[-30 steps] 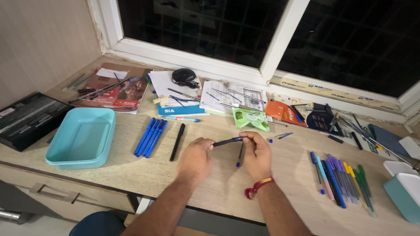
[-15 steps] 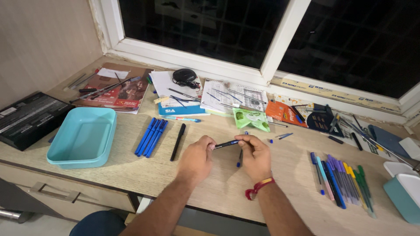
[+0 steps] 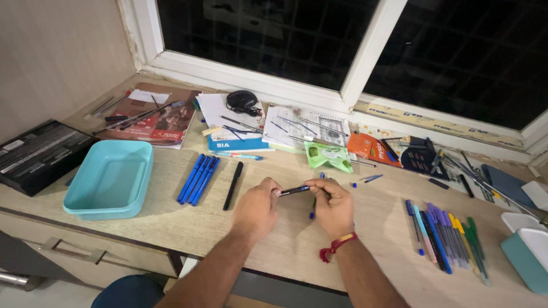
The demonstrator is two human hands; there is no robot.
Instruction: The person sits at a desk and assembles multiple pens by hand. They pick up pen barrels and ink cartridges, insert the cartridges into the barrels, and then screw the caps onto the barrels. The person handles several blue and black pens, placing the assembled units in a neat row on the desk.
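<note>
Dark pen [image 3: 295, 190] pinched at both ends by left hand [image 3: 257, 210] and right hand [image 3: 334, 206], right of the tray [image 3: 108, 178].

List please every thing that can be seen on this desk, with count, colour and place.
dark pen: 1, dark, held between both hands at centre
blue pens: about 5, blue, in a row right of the tray
black pen: 1, black, beside the blue row
tray: 1, light blue, left side
coloured pens: about 10, mixed colours, right side
green packet: 1, green, behind the hands
books and papers: several, mixed colours, along the window sill
black case: 1, black, far left
left hand: 1, fingers on the pen's left end
right hand: 1, red wrist thread, on the pen's right end
</note>
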